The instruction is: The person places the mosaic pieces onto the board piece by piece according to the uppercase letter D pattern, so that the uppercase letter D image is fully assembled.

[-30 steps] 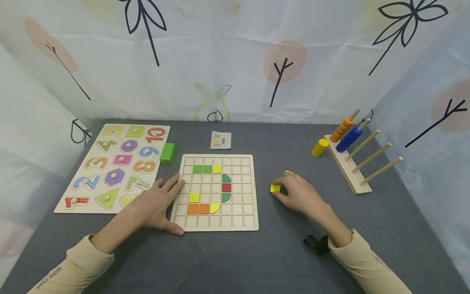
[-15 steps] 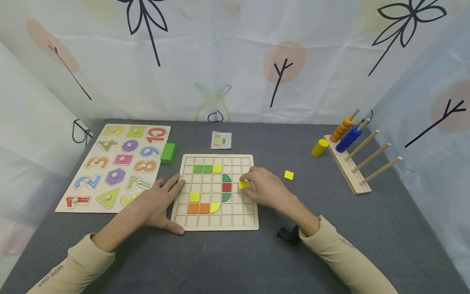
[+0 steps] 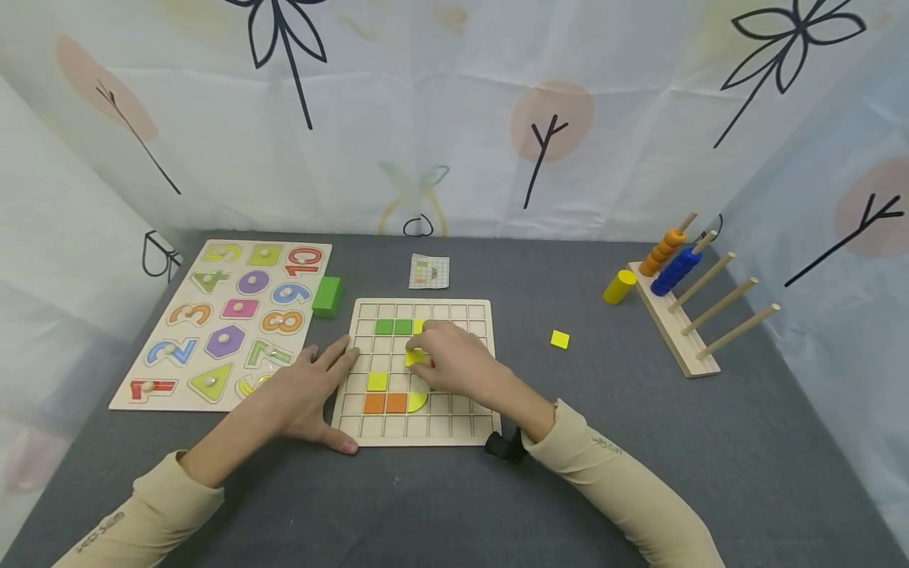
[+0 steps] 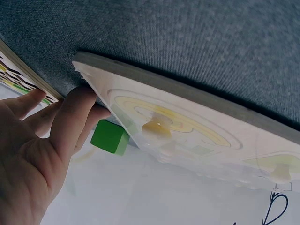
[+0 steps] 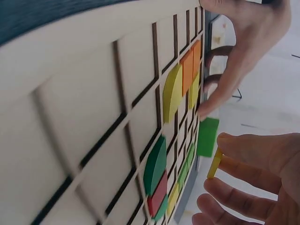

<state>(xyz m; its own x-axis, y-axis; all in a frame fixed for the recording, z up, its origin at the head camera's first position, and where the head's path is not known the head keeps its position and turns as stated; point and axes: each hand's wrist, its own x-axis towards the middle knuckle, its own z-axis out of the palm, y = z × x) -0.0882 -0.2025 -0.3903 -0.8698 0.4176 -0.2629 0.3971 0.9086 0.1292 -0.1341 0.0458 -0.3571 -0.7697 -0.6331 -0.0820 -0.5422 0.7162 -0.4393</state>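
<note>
My right hand [image 3: 458,359] pinches a small yellow square tile [image 3: 414,358] between thumb and fingers over the middle of a wooden grid board [image 3: 461,426]. In the right wrist view the tile [image 5: 214,164] is edge-on, raised off the board. My left hand [image 3: 308,398] lies with fingers spread at the board's left edge, thumb by the near corner. Set in the grid are two green squares [image 3: 393,326], a yellow square [image 3: 377,382], two orange squares [image 3: 384,403] and a yellow rounded piece [image 3: 417,402]. A red square [image 5: 158,193] and dark green rounded pieces [image 5: 156,164] are mostly hidden in the head view.
A number-and-shape puzzle board [image 3: 239,331] lies at left, partly under the left forearm, with a green block [image 3: 327,297] beside it. A printed card [image 3: 429,271] sits behind the grid. On the right are a loose yellow tile [image 3: 559,339], a yellow cylinder [image 3: 619,286] and a peg rack [image 3: 675,323].
My right hand picked up the yellow tile from the table at right and carried it left over the grid board. Another yellow tile came into full view. My left hand stayed put.
</note>
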